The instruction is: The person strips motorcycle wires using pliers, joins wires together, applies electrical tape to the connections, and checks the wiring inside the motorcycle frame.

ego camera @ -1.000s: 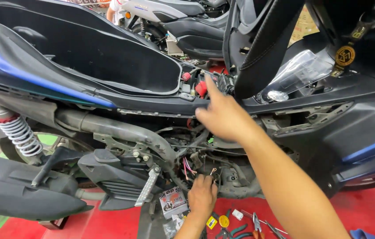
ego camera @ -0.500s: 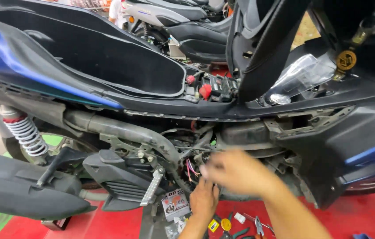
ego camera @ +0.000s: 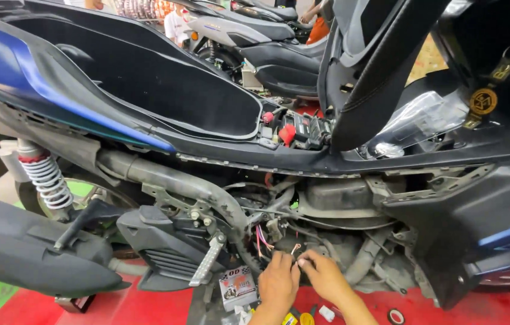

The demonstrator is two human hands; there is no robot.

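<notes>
A blue and black scooter (ego camera: 147, 114) stands with its side panels off and its seat (ego camera: 381, 66) tilted up. Both my hands are low at the exposed engine bay. My left hand (ego camera: 278, 283) and my right hand (ego camera: 322, 275) touch fingertip to fingertip, pinching thin coloured wires (ego camera: 261, 238) and a small looped wire end (ego camera: 295, 247). Higher up, the battery (ego camera: 306, 129) with a red terminal cap (ego camera: 287, 133) sits in the open compartment, away from both hands.
A black exhaust muffler (ego camera: 26, 253) and a red-and-white rear shock (ego camera: 44, 180) are at the left. A folded footpeg (ego camera: 205, 262), a small printed box (ego camera: 237, 286) and small parts (ego camera: 327, 313) lie on the red floor. More scooters (ego camera: 249, 30) stand behind.
My right hand dropped from the battery compartment down to the engine bay and joined my left hand on the wires. My left hand stayed low by the wires.
</notes>
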